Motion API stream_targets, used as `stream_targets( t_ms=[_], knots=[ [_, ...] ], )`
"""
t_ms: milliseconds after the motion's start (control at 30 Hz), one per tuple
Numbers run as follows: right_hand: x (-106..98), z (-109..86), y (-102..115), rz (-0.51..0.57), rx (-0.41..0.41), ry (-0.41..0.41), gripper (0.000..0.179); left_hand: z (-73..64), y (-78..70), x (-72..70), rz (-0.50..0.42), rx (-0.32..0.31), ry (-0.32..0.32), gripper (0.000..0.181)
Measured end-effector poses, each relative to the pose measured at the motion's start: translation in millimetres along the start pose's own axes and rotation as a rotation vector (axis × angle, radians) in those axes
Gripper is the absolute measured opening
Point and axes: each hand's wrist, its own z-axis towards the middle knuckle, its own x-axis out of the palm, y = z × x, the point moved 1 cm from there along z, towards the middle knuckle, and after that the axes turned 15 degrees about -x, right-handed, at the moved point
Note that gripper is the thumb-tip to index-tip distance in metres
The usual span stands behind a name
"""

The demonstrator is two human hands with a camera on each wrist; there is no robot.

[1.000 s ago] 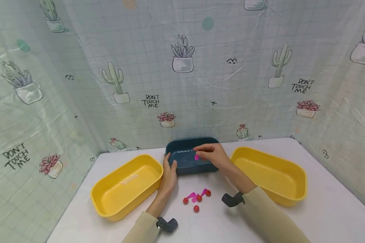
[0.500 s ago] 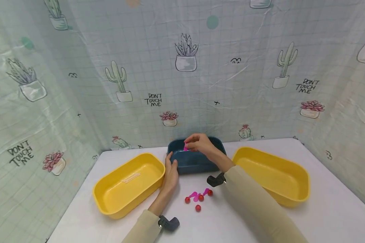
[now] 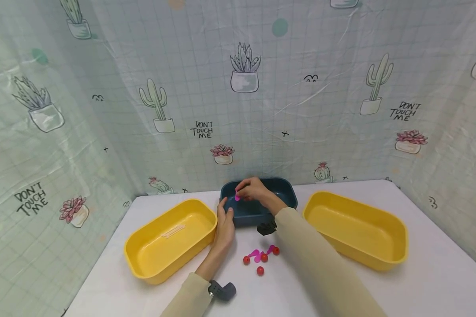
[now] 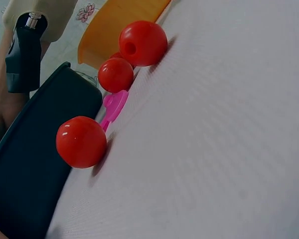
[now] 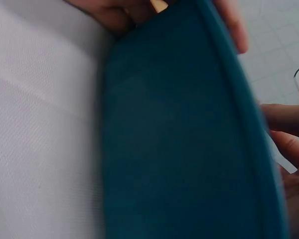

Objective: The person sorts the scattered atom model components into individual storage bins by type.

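Observation:
My right hand (image 3: pixel 255 189) is over the dark blue bin (image 3: pixel 250 220), pinching a small pink piece (image 3: pixel 237 196) with a rounded end. Its fingers are bent behind the bin's rim in the right wrist view. My left hand (image 3: pixel 224 226) grips the bin's left end, thumb at the front rim and fingers along the side. In front of the bin lie several red beads (image 3: pixel 260 270), one showing a hole (image 4: pixel 131 48) in the left wrist view. Pink pieces (image 3: pixel 258 258), flat and paddle-shaped, lie among them.
A yellow bin (image 3: pixel 150 275) at the left holds a few thin pale sticks (image 3: pixel 173 230). Another yellow bin (image 3: pixel 382 259) stands at the right, beside my right forearm. A white cloth (image 3: pixel 111 281) covers the table, and a printed curtain (image 3: pixel 182 88) hangs behind it.
My right hand has moved left over the blue bin with the pink piece, then dipped slightly lower. My left hand stays at the bin's end. The head view has shifted a little.

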Motion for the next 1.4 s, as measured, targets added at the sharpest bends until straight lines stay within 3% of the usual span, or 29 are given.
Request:
stream_targets(
  t_ms=[333, 733, 1067, 1400],
  knots=[
    [6.8, 4.7, -21.8, -0.103, 0.030, 0.028, 0.016, -3.1, -2.5, -1.1, 0.006, -0.019, -0.005, 0.053],
    [14.3, 4.9, -19.1, -0.354, 0.023, 0.075, 0.009, -0.9, 0.4, 0.6, 0.003, -0.015, 0.006, 0.052],
    [14.0, 7.6, -20.5, -0.346, 0.044, 0.095, 0.005, -1.2, -0.1, -0.2, -0.004, -0.008, 0.021, 0.053],
    [16.2, 6.2, -20.5, -0.403, -0.014, 0.085, 0.008, -1.9, -0.8, -0.1, -0.001, -0.009, 0.007, 0.053]
  ],
)
